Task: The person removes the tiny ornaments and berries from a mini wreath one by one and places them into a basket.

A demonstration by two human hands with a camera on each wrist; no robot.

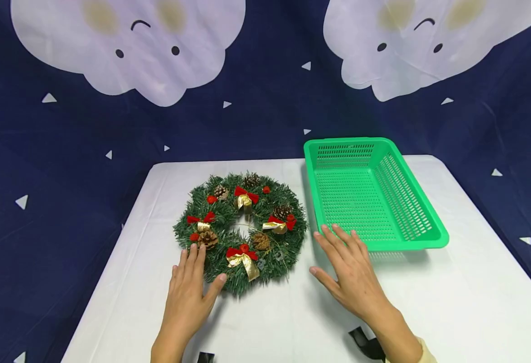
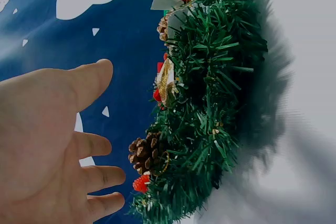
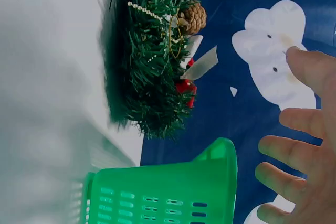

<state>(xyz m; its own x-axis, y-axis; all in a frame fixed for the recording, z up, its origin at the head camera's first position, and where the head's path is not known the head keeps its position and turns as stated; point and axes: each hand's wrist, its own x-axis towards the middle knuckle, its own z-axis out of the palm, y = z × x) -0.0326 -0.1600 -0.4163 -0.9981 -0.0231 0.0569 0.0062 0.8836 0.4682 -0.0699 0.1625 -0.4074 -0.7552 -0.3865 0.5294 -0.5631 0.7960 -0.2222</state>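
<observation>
Two flat hands with fingers spread over the white table, holding nothing; left hand at the near edge of the wreath, fingertips touching its needles; right hand between wreath and green basket, just beside the basket's near rim.

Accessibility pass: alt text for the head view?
Two open hands, left hand and right hand, hover over a white table either side of a Christmas wreath. An empty green basket sits to the wreath's right.

White table: wreath left-centre, green basket right, well apart.
</observation>
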